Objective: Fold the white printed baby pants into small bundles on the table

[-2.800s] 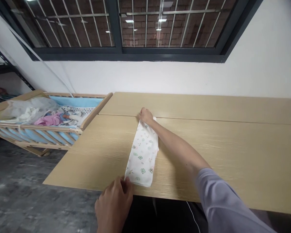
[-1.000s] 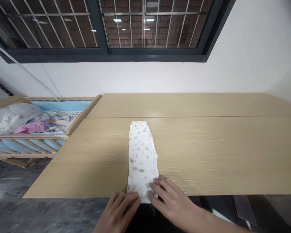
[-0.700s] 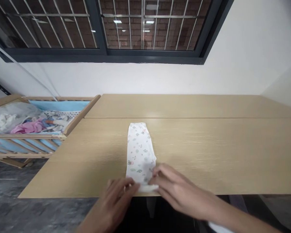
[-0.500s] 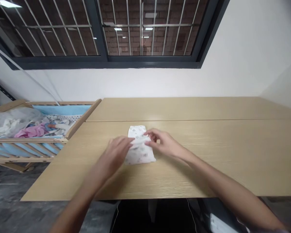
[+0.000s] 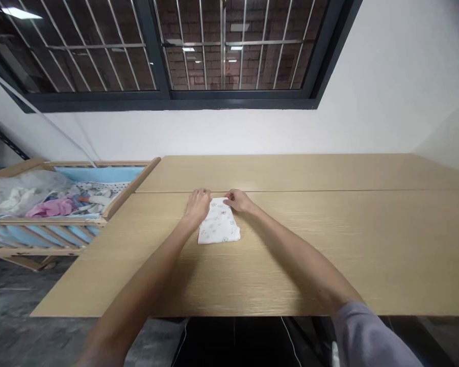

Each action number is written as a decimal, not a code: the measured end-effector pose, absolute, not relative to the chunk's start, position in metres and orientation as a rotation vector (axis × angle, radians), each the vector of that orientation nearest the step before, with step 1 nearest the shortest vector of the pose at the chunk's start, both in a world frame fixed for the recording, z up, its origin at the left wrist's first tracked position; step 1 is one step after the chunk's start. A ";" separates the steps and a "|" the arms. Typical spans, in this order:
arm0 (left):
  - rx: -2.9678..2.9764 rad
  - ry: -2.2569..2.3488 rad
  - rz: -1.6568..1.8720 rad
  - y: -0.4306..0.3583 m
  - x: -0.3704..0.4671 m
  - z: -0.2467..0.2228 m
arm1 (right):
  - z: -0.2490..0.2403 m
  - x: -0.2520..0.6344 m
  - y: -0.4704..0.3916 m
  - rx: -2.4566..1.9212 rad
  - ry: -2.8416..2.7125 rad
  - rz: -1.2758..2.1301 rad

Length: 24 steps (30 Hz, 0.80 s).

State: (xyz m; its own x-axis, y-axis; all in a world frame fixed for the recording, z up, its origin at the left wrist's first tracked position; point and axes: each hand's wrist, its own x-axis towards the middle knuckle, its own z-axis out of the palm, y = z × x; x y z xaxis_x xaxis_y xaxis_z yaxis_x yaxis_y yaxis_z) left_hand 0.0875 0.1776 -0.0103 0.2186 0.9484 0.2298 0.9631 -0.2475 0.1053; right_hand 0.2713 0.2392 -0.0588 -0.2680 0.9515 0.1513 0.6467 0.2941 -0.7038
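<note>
A small white folded cloth (image 5: 219, 224) with a faint scattered print lies flat on the wooden table (image 5: 329, 244); whether it is a garment I cannot tell. At its far left corner is my left hand (image 5: 199, 206), fingers curled over the edge and closed on the fabric. My right hand (image 5: 239, 201) pinches the far right corner between thumb and fingers. The fingertips partly cover the far edge of the cloth.
To the left stands a wooden crib (image 5: 130, 194) with light-blue lining, holding heaped clothes, a pink cloth (image 5: 53, 207) among them. A seam runs across the tabletop just beyond my hands. Behind rise a white wall (image 5: 237, 131) and a barred window.
Both hands have moved away from me, from the middle of the cloth to its far corners. The cloth now looks shorter, and its near edge lies farther from me.
</note>
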 end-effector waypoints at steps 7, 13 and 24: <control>-2.436 -1.718 -0.163 0.049 0.104 -0.040 | -0.038 0.261 0.165 -0.702 -2.598 0.409; -2.438 -1.751 -0.043 0.023 0.110 -0.068 | -0.066 0.237 0.157 -0.436 -2.956 0.620; -2.586 -1.696 -0.041 0.052 0.096 -0.063 | -0.085 0.251 0.256 -0.768 -2.862 0.411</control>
State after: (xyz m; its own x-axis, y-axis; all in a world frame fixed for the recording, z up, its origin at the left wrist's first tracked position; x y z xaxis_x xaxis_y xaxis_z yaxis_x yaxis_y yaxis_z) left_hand 0.0964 0.0521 -0.0632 0.3984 0.9159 0.0485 0.9172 -0.3976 -0.0261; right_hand 0.2509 0.2560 -0.0848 -0.8579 0.5086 0.0727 0.4676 0.8316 -0.2996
